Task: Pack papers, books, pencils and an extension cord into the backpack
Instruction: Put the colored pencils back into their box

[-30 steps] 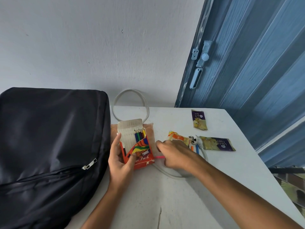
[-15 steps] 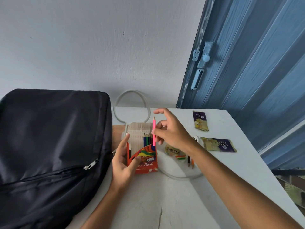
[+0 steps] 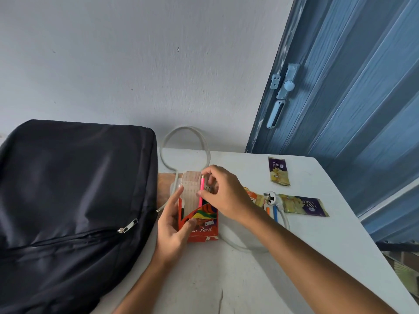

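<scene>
While my left hand (image 3: 173, 225) grips the light, crushable pencil box (image 3: 199, 219) by its sides, right of the backpack (image 3: 74, 200), my right hand (image 3: 223, 192) pinches the thin, stiff pink pencil (image 3: 201, 191) mid-shaft, tip up, half inside the box.

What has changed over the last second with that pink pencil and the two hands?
The right hand picked the pink pencil up off the table, lifted it tip-up, and now pinches it with its lower end sliding down into the open pencil box. The left hand kept gripping the box. The backpack, white cord and snack packets stayed put.
</scene>
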`<action>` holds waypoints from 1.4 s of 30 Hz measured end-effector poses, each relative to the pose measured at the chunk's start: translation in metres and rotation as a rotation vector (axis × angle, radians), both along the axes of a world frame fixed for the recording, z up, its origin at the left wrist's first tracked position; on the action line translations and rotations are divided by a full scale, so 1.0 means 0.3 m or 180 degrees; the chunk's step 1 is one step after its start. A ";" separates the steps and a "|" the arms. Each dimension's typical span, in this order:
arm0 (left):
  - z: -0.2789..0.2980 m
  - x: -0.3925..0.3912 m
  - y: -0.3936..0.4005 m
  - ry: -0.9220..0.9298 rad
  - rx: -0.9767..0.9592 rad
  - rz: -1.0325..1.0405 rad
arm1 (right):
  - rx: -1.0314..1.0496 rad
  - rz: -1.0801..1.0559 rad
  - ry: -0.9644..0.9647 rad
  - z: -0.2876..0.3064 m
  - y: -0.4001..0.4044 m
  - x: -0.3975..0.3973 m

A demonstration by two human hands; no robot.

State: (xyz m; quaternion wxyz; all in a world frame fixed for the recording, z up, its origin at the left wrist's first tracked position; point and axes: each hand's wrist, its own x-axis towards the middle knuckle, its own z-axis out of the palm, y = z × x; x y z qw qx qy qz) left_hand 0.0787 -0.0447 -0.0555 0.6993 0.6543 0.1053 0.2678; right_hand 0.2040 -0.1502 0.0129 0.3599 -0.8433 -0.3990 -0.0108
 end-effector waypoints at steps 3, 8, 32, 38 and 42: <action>-0.012 0.004 0.003 -0.0074 -0.0056 -0.0044 | -0.0243 0.0033 -0.0267 -0.011 -0.009 0.001; -0.012 0.005 0.008 0.0038 0.0067 0.0045 | -0.0285 0.0167 -0.0686 -0.043 -0.028 -0.021; -0.046 0.023 0.013 0.0091 -0.0003 -0.0069 | -0.1490 -0.0463 0.0713 -0.009 -0.311 0.135; -0.053 0.028 0.017 0.0110 0.0007 -0.0073 | -0.2585 -0.0223 0.0321 0.011 -0.347 0.094; -0.049 0.026 0.012 0.0079 -0.0057 -0.0120 | -0.2475 -0.0076 -0.0075 -0.014 -0.360 0.070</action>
